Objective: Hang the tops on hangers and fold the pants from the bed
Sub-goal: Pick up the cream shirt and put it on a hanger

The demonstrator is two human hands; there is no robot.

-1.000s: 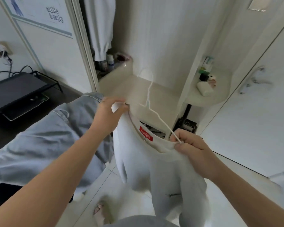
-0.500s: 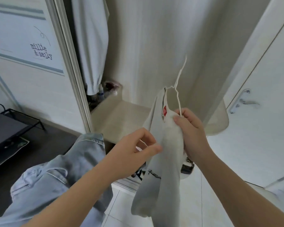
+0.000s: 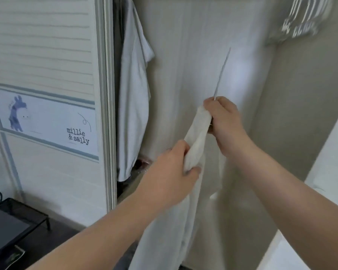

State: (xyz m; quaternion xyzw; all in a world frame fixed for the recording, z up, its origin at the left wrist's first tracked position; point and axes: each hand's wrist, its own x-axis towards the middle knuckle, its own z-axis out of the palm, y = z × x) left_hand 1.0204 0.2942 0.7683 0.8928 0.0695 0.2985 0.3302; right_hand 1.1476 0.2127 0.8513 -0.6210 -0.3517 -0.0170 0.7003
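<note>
Two hands hold one white top [image 3: 197, 132] up in front of an open closet [image 3: 183, 55]. The right hand [image 3: 225, 121] is the higher one. Its fingers are curled tight round the neck end of the top and round a thin white hanger [image 3: 221, 75]. The hanger's wire sticks up out of the fist and leans a little to the right. The left hand [image 3: 173, 171] is lower, near the right one. Its fingers and thumb are curled round a bunch of the cloth and squeeze it. The rest of the top hangs down below both hands. A grey garment [image 3: 133, 94] hangs inside the closet on the left. A striped garment [image 3: 304, 18] hangs at the top right and looks blurry. The closet door [image 3: 47, 45] has a picture with a blue animal. A black rack [image 3: 14, 221] stands low on the left.
</note>
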